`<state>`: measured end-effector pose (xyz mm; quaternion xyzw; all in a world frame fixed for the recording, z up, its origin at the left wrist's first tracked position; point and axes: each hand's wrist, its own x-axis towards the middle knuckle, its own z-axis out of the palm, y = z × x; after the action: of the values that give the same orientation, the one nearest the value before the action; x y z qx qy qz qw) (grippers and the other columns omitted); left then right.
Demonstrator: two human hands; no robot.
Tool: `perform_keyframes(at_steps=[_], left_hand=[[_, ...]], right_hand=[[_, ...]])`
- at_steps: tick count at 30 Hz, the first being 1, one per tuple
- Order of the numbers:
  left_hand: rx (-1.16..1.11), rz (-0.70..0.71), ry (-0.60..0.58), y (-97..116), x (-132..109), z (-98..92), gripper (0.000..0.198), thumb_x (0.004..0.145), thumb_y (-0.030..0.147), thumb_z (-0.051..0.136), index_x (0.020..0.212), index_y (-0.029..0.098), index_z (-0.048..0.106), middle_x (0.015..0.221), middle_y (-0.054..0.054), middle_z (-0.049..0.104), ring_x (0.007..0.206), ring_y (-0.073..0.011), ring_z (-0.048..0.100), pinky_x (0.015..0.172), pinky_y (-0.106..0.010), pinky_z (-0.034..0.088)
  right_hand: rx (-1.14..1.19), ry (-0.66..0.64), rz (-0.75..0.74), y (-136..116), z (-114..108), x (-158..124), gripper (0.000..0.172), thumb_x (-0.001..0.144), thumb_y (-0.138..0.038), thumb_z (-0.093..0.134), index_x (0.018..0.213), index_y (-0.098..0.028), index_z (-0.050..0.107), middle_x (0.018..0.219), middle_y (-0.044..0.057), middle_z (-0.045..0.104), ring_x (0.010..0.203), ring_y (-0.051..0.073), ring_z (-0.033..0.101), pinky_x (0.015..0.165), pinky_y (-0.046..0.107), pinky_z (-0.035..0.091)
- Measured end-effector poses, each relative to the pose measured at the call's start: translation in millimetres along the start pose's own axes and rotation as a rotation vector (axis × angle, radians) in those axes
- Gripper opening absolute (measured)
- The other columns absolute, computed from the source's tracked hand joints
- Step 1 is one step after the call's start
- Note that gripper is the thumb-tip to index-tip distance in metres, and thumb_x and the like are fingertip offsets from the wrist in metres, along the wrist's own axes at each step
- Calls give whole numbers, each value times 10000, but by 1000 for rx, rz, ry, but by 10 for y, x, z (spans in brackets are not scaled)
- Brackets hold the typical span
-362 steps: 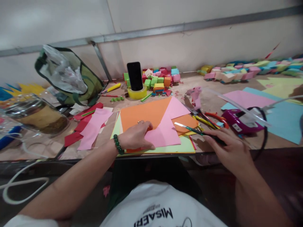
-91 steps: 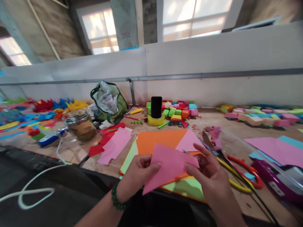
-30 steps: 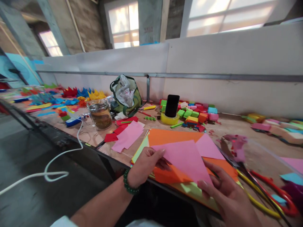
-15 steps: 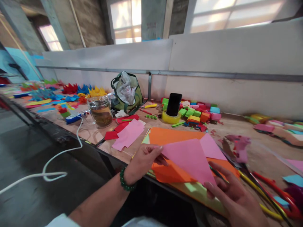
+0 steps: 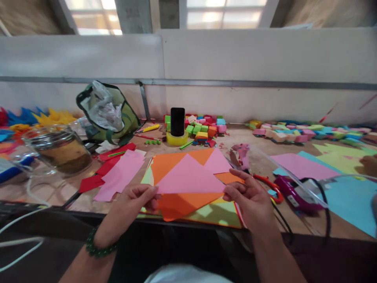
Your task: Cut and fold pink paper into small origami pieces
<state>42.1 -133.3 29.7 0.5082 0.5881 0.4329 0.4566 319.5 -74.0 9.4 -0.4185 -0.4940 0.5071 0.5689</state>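
A pink paper triangle [image 5: 190, 179], its long edge toward me, is stretched between my hands above a stack of coloured sheets. My left hand [image 5: 137, 200], with a green bead bracelet on its wrist, pinches the left corner. The right corner is pinched between thumb and fingers of my right hand [image 5: 249, 192]. Beneath it lies an orange sheet [image 5: 185, 206] on top of yellow-green paper [image 5: 218, 214]. Another pink paper piece [image 5: 218, 162] rests on the orange at the upper right.
Left are pink strips [image 5: 122, 175], red scraps [image 5: 91, 183], a glass jar [image 5: 63, 151] and a green bag [image 5: 126, 118]. A phone [image 5: 177, 122] stands in a tape roll [image 5: 176, 139] near paper blocks [image 5: 202, 129]. Right lie orange-handled scissors [image 5: 269, 185], a purple tool [image 5: 297, 196] and blue paper [image 5: 350, 204].
My view has swung to the right. The pink triangle has turned so its long edge faces me, and my right hand now grips its right corner.
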Motion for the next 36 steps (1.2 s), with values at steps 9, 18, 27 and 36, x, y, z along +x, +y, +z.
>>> perform_keyframes(at_steps=[9, 18, 27, 36], left_hand=[[-70, 64, -175, 37, 98, -69, 335, 797, 467, 621, 917, 158, 576, 748, -55, 670, 701, -166, 629, 660, -263, 480], [-80, 106, -254, 110, 264, 118, 485, 648, 401, 769, 1039, 136, 659, 939, -71, 646, 833, -181, 579, 735, -267, 454], [41, 196, -223, 113, 29, 371, 455, 828, 466, 544, 531, 145, 420, 547, 45, 246, 527, -67, 214, 481, -245, 149], [-168, 93, -309, 59, -69, 377, 562, 837, 641, 454, 582, 145, 524, 528, 35, 383, 494, -77, 325, 465, -206, 272]], right_hand=[[-309, -136, -322, -103, -48, -69, 371, 807, -272, 670, 1167, -234, 586, 752, 6, 675, 618, 128, 623, 592, 246, 528], [-693, -374, -681, -338, 38, -112, 244, 838, -262, 615, 1068, -340, 645, 799, -3, 713, 764, 184, 688, 736, 286, 559], [-883, -215, -926, -162, 201, 94, 351, 811, -380, 631, 1148, -285, 606, 1053, 53, 694, 958, 240, 658, 837, 358, 530], [-742, -220, -714, -158, 364, -10, 126, 805, -396, 639, 856, -290, 685, 751, 4, 729, 651, 192, 691, 634, 296, 557]])
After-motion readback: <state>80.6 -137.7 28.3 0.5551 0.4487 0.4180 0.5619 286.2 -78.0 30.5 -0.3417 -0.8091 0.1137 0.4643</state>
